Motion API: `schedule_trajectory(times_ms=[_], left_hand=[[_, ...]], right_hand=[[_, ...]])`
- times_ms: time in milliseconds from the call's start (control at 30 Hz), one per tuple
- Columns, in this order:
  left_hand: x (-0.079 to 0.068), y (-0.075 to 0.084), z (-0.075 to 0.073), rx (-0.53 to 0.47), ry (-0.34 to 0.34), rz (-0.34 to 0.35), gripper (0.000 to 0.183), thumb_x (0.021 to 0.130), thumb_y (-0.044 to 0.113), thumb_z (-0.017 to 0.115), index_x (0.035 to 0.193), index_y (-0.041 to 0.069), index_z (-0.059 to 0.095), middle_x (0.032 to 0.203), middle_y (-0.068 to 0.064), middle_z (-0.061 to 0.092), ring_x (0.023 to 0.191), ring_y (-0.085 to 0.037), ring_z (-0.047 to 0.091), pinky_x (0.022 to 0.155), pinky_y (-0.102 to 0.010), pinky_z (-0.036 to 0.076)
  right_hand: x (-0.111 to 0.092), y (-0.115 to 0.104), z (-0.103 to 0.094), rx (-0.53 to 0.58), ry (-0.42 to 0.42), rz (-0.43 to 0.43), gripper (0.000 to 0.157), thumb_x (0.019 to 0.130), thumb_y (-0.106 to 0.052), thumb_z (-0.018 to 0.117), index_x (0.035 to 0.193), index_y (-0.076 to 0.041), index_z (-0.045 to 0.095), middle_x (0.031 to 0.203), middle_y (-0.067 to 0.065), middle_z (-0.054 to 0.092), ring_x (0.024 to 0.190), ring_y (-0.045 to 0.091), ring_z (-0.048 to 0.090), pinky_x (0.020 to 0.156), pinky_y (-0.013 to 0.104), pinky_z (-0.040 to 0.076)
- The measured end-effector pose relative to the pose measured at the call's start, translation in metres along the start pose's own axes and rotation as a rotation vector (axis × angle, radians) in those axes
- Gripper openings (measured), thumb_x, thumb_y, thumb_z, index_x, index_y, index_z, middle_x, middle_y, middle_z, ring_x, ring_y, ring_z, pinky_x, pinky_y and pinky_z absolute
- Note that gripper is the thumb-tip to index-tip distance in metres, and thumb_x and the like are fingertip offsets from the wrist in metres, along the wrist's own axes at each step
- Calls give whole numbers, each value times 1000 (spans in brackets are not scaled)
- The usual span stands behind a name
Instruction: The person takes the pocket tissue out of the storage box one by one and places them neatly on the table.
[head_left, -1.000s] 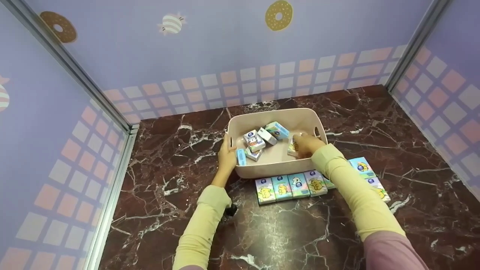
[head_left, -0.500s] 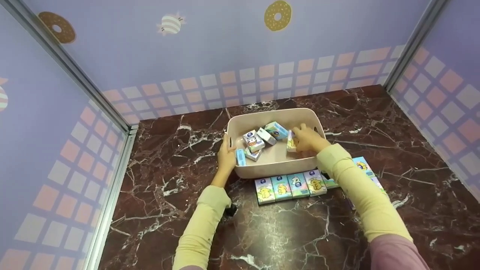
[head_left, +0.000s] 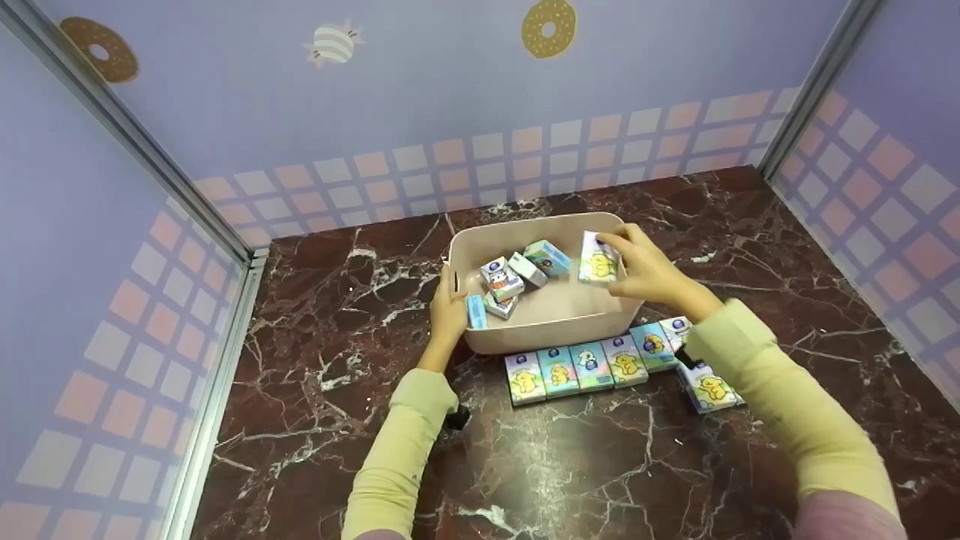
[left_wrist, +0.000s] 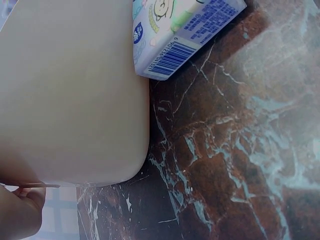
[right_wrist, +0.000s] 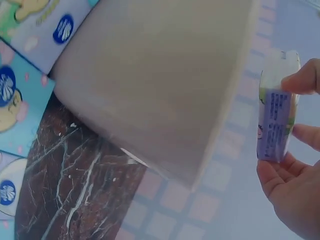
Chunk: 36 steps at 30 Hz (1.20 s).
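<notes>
My right hand [head_left: 649, 266] pinches a tissue pack [head_left: 598, 259] with a yellow cartoon figure, raised over the right end of a beige plastic basket [head_left: 555, 336]. In the right wrist view, thumb and fingers grip the narrow pack [right_wrist: 274, 120] by its edges, above the basket wall [right_wrist: 160, 75]. At the basket's left end, my left hand [head_left: 448, 311] holds the side at its handle slot. Several more packs lie loose inside, among them a white one [head_left: 502, 279] and a blue one [head_left: 547, 257].
Along the basket's front, a row of tissue packs [head_left: 559, 372] lies flat on the dark marbled surface [head_left: 562, 465]. More packs [head_left: 711, 388] lie at its right end, partly under my right forearm. Purple panels [head_left: 420, 97] stand behind and at both sides.
My right hand has lifted the tissue pack from the basket's floor, up and slightly right, turning its printed face into view. My left hand stays on the basket.
</notes>
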<state>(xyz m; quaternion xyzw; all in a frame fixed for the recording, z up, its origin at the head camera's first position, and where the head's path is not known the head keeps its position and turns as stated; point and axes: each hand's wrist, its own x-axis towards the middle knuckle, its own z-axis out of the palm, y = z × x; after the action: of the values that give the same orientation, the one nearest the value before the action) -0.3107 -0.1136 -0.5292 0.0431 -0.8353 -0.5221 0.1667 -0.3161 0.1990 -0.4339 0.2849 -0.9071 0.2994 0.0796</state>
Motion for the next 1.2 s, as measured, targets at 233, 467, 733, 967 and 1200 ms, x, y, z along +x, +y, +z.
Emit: schedule_trajectory(times_ms=[233, 467, 733, 967, 1200], left_hand=[[30, -63, 25, 26, -46, 0, 71, 75, -6, 42, 141, 14, 24, 140, -9, 36, 100, -22, 59, 100, -35, 35], [19, -44, 17, 11, 10, 23, 71, 74, -2, 42, 140, 19, 27, 137, -6, 41, 100, -18, 58, 101, -25, 31], [8, -14, 6, 0, -17, -48, 68, 75, -5, 43, 139, 13, 28, 136, -10, 42, 105, -24, 55, 102, -34, 32], [39, -86, 37, 118, 42, -5, 72, 73, 0, 45, 139, 23, 29, 135, -7, 43, 97, -19, 58, 88, -28, 41], [26, -59, 23, -8, -26, -40, 71, 76, -3, 42, 140, 23, 24, 142, -3, 33, 103, -20, 57, 100, -31, 34]], right_hand=[[-46, -15, -17, 132, 2, -40, 81, 52, 4, 68, 128, -1, 43, 120, 20, 37, 102, 28, 43, 83, 45, 41], [-91, -17, -15, 155, -39, -26, 85, 50, 5, 70, 130, -4, 43, 121, 17, 39, 99, 26, 46, 78, 42, 47], [-136, -5, 6, 34, -198, 43, 82, 48, -3, 70, 127, -10, 46, 118, 13, 42, 100, 27, 47, 79, 44, 47], [-161, 9, 21, -100, -303, -6, 76, 45, -4, 69, 119, -11, 51, 108, 8, 44, 89, 18, 47, 70, 34, 45], [-174, 20, 31, -186, -278, -93, 71, 42, -6, 72, 111, -13, 55, 102, 4, 47, 86, 16, 46, 70, 37, 43]])
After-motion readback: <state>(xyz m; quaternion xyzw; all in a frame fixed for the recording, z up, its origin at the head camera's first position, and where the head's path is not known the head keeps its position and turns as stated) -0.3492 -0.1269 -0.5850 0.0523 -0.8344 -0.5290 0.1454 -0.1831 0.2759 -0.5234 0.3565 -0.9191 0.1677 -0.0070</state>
